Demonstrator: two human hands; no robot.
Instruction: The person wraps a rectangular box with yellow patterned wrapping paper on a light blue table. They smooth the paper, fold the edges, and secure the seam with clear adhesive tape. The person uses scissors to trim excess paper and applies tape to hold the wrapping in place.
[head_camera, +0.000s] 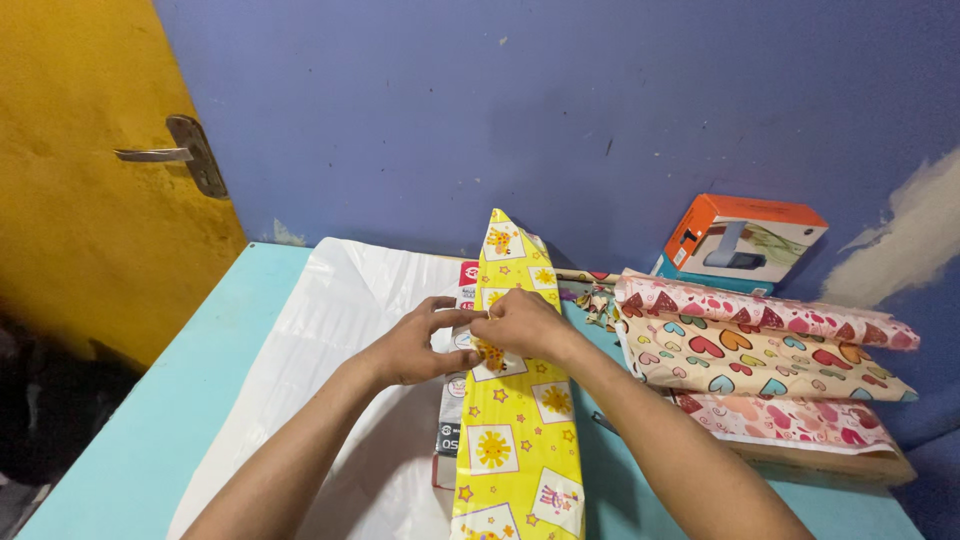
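Note:
A long box (449, 418) lies on the table, partly wrapped in yellow gift paper (517, 440) printed with suns, stars and giraffes. The paper stands up in a point at the far end. My left hand (415, 343) pinches the paper's left edge where it meets the box. My right hand (523, 322) presses on top of the paper right beside it, fingertips touching the left hand's. The box shows only along the left side, red at the far end and dark near me.
A white plastic sheet (330, 350) covers the light blue table (150, 420). Folded heart-printed wrapping papers (760, 350) lie at the right on a wooden board. An orange and teal box (742, 240) stands by the purple wall. A yellow door with a metal handle (170, 152) is at the left.

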